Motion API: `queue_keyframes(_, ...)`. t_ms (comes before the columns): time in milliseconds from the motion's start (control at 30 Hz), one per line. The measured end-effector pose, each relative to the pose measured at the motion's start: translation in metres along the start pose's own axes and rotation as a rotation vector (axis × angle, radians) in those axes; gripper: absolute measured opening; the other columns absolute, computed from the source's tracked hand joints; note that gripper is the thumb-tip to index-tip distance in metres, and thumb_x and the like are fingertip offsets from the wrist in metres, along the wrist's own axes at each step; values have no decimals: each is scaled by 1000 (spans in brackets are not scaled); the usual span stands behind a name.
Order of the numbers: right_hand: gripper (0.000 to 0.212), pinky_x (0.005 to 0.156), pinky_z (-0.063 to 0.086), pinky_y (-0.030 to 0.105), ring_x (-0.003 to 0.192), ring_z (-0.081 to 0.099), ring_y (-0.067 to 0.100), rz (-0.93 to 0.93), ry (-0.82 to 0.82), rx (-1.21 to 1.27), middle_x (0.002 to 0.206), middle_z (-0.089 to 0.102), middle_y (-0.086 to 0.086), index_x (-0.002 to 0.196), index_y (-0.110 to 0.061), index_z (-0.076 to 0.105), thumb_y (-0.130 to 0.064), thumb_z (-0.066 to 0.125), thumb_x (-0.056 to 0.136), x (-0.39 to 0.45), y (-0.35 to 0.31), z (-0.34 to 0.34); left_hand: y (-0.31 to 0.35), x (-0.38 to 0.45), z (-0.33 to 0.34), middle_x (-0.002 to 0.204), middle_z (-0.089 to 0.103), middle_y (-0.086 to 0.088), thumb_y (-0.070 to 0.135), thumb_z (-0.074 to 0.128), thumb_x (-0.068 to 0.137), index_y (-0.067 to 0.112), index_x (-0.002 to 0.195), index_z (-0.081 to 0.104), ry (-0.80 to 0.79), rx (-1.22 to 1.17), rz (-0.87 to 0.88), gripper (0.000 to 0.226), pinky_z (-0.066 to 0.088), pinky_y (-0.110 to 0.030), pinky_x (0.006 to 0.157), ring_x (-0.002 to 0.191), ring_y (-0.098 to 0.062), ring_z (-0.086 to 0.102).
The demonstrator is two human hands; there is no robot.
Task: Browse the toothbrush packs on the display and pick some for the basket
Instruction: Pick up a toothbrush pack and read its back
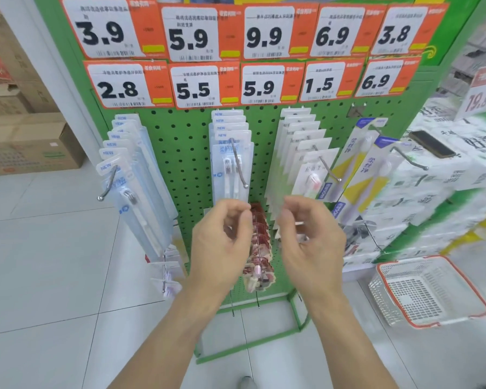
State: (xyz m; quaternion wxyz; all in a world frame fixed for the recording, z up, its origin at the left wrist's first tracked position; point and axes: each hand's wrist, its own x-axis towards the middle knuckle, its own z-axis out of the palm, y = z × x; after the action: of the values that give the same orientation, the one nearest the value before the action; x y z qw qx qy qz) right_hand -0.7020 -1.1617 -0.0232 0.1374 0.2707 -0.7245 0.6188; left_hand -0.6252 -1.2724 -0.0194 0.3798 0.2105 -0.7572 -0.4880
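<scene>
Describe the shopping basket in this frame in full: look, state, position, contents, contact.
The basket is a white plastic shopping basket with mesh-like slotted walls and floor and an orange-red rim. It sits upright on the pale tiled floor at lower right, beside the foot of the green display rack and in front of stacked white packages. It looks empty; no toothbrush pack lies inside. Neither hand touches it. No handle is plainly visible.

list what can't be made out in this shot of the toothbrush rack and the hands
- Head view, left hand: what the curled fingers hold, if anything, is hidden behind them.
- Right hand: a clear pack seems pinched, but motion blur hides its edges.
- Red packs: partly covered by both hands.
- Price tags: small print is too blurred to read.
- Basket: looks bare, though mesh and blur prevent certainty.
</scene>
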Motion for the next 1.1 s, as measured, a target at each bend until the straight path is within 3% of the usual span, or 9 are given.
queue_keyframes(100,14,74,57,36,86,68,16,49,115,-7,92,70,-4,101,-26,67,-15,62,94,-1,11,-18,4,-2,15,86,69,12,11,65,96,19,100,69,-135,-16,-23,10,46,-8,70,80,-1,63)
queue_keyframes(233,16,80,58,44,92,69,18,111,181,1,100,69,-5,102,-25,66,-12,65,92,8,24,-33,6,3,32,102,69,13,16,64,97,18,113,67,-203,1,-33,17,48,-11,79,94,1,64)
queue_keyframes(433,45,100,53,36,124,58,6,213,-40,25,133,59,-11,138,-22,56,-8,64,95,29,39,-38,4,17,56,117,66,14,25,67,96,24,127,59,-229,-7,-88,32,53,-33,98,110,-3,63)
queue_keyframes(533,51,91,53,24,121,59,2,221,-158,62,131,59,-25,144,-23,51,-6,60,97,36,42,-36,5,23,68,108,70,14,22,69,95,29,115,62,-214,-101,-135,22,55,-35,96,102,-3,67)
queue_keyframes(600,50,82,51,15,115,63,3,196,-174,85,123,62,-28,141,-22,54,-2,60,96,36,42,-36,8,24,73,101,73,12,20,68,95,32,107,64,-202,-114,-132,17,57,-35,91,96,-6,69)
queue_keyframes(733,44,78,51,15,105,66,7,187,-173,126,109,64,-32,131,-27,61,-2,63,95,34,44,-41,11,21,76,95,76,7,16,65,98,20,100,71,-183,-144,-132,8,58,-37,85,89,-13,72)
queue_keyframes(967,16,82,57,38,93,70,18,242,-155,249,95,73,-11,103,-26,69,-12,69,96,30,55,-58,11,0,74,97,77,-3,11,65,97,10,105,72,-184,-212,-115,10,59,-37,83,90,-21,72)
queue_keyframes(1100,6,71,57,48,81,68,19,270,-217,277,90,74,-5,99,-26,71,-22,69,95,22,58,-69,15,-11,74,96,77,-1,9,66,96,11,102,73,-177,-248,-109,10,58,-28,81,88,-19,73)
